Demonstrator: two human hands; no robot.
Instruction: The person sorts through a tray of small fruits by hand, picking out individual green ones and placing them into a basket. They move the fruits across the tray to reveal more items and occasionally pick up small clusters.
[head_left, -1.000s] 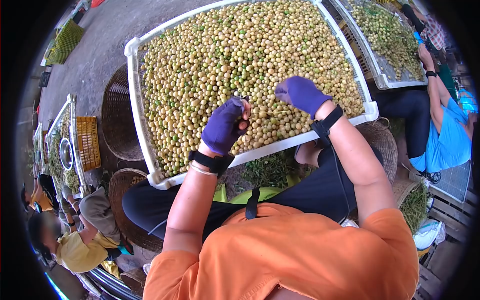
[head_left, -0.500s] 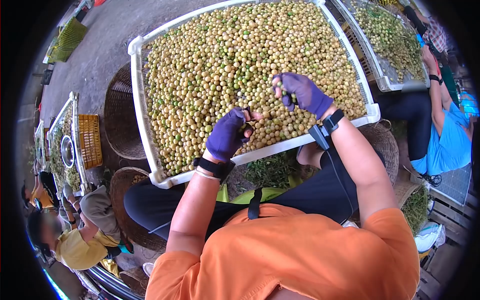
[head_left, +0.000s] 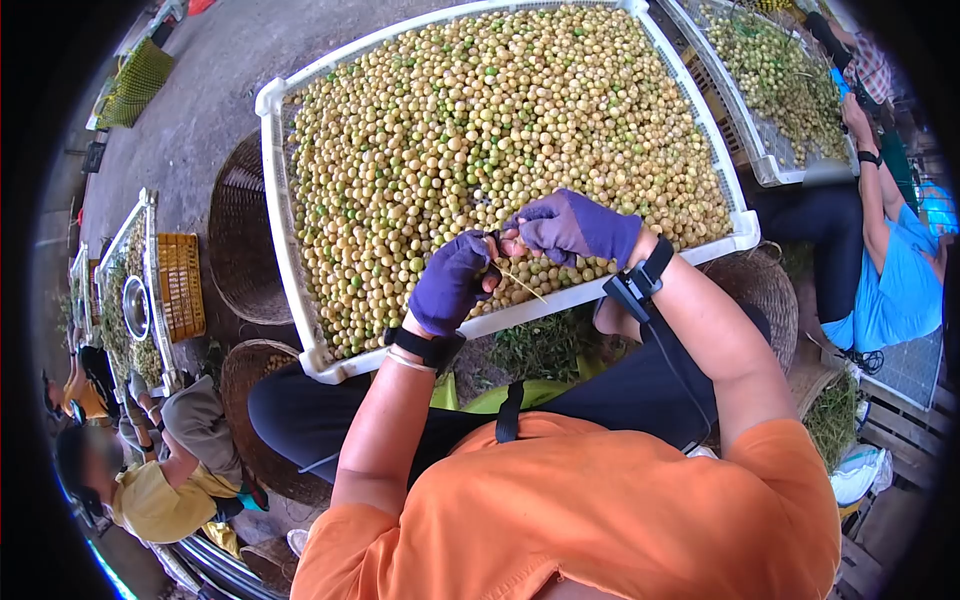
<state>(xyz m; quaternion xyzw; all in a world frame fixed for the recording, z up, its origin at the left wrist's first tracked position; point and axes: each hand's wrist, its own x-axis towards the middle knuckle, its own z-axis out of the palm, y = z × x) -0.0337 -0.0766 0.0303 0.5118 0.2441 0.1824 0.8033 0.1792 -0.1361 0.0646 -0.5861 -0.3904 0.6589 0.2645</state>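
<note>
Both hands wear purple gloves with the fingertips bare, and they meet over the near part of a white mesh tray (head_left: 283, 200). A thick layer of small round yellow-green fruits (head_left: 420, 140) covers the tray. My left hand (head_left: 452, 284) is closed in a pinch on a thin yellowish stem (head_left: 524, 284) that sticks out toward the tray's near rim. My right hand (head_left: 582, 228) is closed too, its fingertips touching those of my left; what they grip is hidden.
Wicker baskets (head_left: 240, 230) stand left of the tray and beside my legs. Green stems (head_left: 540, 345) lie under the near rim. A second fruit tray (head_left: 770, 80) is at the right, by a person in blue (head_left: 885, 270). At left are a yellow crate (head_left: 180, 284) and a person in yellow (head_left: 160, 500).
My right hand has moved left and down to meet my left hand. A thin stem now shows between them. The fruit held in my right fingers earlier is no longer visible there.
</note>
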